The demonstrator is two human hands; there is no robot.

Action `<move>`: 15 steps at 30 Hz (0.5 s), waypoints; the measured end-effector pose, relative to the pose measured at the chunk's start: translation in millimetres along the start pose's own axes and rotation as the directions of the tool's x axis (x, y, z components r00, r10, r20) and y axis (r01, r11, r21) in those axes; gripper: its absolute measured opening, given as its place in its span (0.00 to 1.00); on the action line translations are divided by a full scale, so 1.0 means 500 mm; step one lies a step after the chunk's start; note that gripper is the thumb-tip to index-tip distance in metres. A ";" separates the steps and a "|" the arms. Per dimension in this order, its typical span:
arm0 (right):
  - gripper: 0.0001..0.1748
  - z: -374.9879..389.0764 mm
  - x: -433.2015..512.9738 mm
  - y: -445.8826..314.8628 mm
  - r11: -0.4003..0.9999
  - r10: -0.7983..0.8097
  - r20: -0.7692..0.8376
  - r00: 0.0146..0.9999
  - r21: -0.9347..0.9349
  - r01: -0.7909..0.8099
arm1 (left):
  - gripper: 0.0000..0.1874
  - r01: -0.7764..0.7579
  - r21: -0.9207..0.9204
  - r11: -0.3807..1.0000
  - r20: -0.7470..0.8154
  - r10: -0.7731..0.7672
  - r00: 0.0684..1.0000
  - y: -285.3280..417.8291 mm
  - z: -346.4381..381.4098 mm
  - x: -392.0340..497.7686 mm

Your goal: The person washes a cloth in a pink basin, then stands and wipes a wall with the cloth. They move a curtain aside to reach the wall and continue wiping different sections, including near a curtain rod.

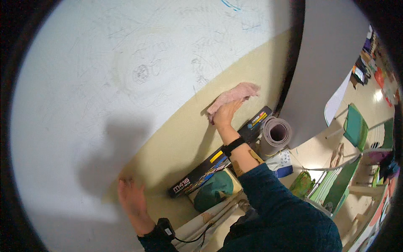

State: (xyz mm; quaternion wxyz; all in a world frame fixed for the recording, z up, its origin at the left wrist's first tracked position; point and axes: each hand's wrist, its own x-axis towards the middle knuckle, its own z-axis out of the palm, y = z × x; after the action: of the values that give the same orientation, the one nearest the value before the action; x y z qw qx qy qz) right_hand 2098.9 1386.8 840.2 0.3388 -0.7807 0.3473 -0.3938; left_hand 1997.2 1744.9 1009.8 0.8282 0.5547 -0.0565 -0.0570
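Note:
My right hand (225, 114) presses a pink cloth (234, 96) against the beige lower band of the wall (176, 138); a black band circles that wrist. Above the band, the white part of the wall (94, 78) carries grey scribbles and scuffs, with a blue mark near the top. At the lower left, my left hand (132, 197) is raised by the wall, its fingers apart and slightly blurred, holding nothing. A black device with a cable sits at the left wrist.
Along the wall's foot lie a long black printed box (195, 173), a rolled grey mat (277, 134) and a dark green cloth item (214, 190). White pipes (217, 211) run near my body. A green folding chair (355, 126) and scattered items stand on the floor at right.

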 end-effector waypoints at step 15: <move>0.25 -0.044 0.063 -0.061 0.998 -0.017 0.161 0.987 0.061 0.008 | 0.42 0.087 0.537 0.839 -0.427 0.181 0.886 -0.093 0.090 0.058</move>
State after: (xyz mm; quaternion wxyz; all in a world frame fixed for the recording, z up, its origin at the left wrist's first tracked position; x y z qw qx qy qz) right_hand 2102.8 1371.8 886.8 0.3867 -0.8017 0.3018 -0.3416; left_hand 2017.2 1681.7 984.8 0.6274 0.7615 0.1141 0.1158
